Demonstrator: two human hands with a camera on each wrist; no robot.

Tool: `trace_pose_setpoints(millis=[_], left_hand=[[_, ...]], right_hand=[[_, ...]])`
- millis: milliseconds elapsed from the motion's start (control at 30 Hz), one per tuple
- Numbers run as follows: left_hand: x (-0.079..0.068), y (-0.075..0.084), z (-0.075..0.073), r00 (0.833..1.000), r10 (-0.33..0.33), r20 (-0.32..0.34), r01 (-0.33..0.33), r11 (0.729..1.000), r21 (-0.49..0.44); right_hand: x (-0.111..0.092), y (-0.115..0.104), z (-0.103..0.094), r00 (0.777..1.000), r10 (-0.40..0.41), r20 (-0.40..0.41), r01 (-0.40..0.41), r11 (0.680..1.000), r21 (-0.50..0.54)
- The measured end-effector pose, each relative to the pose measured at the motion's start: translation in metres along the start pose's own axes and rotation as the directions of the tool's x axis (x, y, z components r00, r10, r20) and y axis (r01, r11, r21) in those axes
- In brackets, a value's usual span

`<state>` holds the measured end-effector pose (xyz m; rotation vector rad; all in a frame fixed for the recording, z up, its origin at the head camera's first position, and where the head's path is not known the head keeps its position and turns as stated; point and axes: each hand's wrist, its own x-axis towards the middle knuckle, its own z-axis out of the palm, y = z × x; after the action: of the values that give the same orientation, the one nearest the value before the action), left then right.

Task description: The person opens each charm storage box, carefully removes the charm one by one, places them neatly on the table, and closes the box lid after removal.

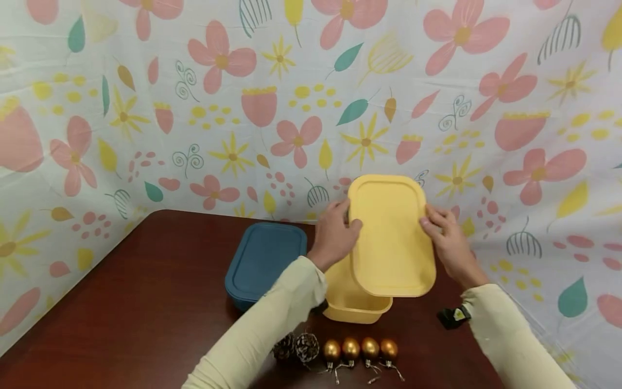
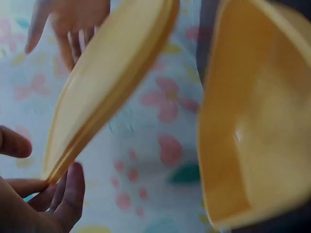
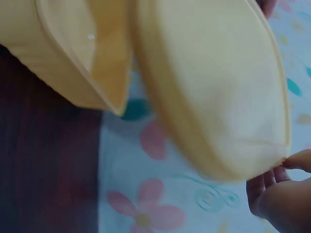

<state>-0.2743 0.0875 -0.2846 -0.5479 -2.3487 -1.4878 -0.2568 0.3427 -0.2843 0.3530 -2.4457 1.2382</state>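
A yellow rectangular lid [image 1: 392,237] is held up, tilted, above an open yellow container [image 1: 357,313]. My left hand [image 1: 336,233] holds the lid's left edge; in the left wrist view its fingers [image 2: 70,201] touch the lid's corner while one digit stands off from it. On the opposite edge, my right hand [image 1: 452,246] pinches the lid, and the right wrist view shows the thumb and fingers at its rim. The container's inside [image 2: 262,121] shows no contents in the visible part. The lid hides part of the container in the head view.
A blue lidded container [image 1: 267,262] stands left of the yellow one. In front lie two pinecones [image 1: 307,347] and a row of several gold ball ornaments [image 1: 351,350] with strings, on a dark wooden table [image 1: 146,302]. A flower-patterned cloth [image 1: 291,108] hangs behind.
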Motion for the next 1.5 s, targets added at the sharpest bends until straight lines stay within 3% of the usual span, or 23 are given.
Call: trace_pose_setpoints(millis=[100, 267, 533, 700, 833, 967, 1100, 1200, 1333, 1500], left_hand=[[0.002, -0.024, -0.012, 0.99, -0.127, 0.065, 0.126, 0.992, 0.017], [-0.002, -0.064, -0.015, 0.948, -0.281, 0.151, 0.284, 0.959, 0.001], [-0.01, -0.093, -0.015, 0.901, -0.38, 0.207, 0.375, 0.925, 0.067], [-0.007, -0.093, -0.017, 0.888, -0.392, 0.241, 0.343, 0.913, 0.221], [-0.003, -0.088, -0.017, 0.876, -0.376, 0.302, 0.281, 0.907, 0.314], [-0.001, -0.085, -0.018, 0.859, -0.371, 0.352, 0.255, 0.907, 0.334], [-0.005, -0.082, -0.02, 0.835, -0.387, 0.391, 0.275, 0.909, 0.313], [-0.007, -0.081, -0.02, 0.832, -0.375, 0.408, 0.259, 0.914, 0.312], [-0.004, -0.08, -0.017, 0.836, -0.349, 0.424, 0.196, 0.911, 0.363], [0.001, -0.079, -0.014, 0.823, -0.324, 0.467, 0.092, 0.887, 0.452]], right_hand=[[0.007, 0.008, 0.021, 0.992, 0.068, 0.11, -0.068, 0.998, -0.002], [0.005, 0.027, 0.051, 0.949, 0.16, 0.272, -0.156, 0.987, -0.036], [-0.004, 0.048, 0.084, 0.903, 0.225, 0.366, -0.229, 0.973, -0.032], [-0.006, 0.049, 0.092, 0.902, 0.23, 0.365, -0.233, 0.972, -0.035], [-0.008, 0.048, 0.091, 0.901, 0.257, 0.349, -0.249, 0.966, -0.067], [-0.008, 0.049, 0.091, 0.898, 0.267, 0.349, -0.255, 0.964, -0.079], [-0.01, 0.054, 0.093, 0.901, 0.265, 0.344, -0.243, 0.964, -0.105], [-0.013, 0.057, 0.094, 0.91, 0.268, 0.317, -0.233, 0.962, -0.146], [-0.015, 0.06, 0.095, 0.931, 0.243, 0.272, -0.189, 0.959, -0.209], [-0.014, 0.06, 0.096, 0.944, 0.213, 0.25, -0.147, 0.955, -0.259]])
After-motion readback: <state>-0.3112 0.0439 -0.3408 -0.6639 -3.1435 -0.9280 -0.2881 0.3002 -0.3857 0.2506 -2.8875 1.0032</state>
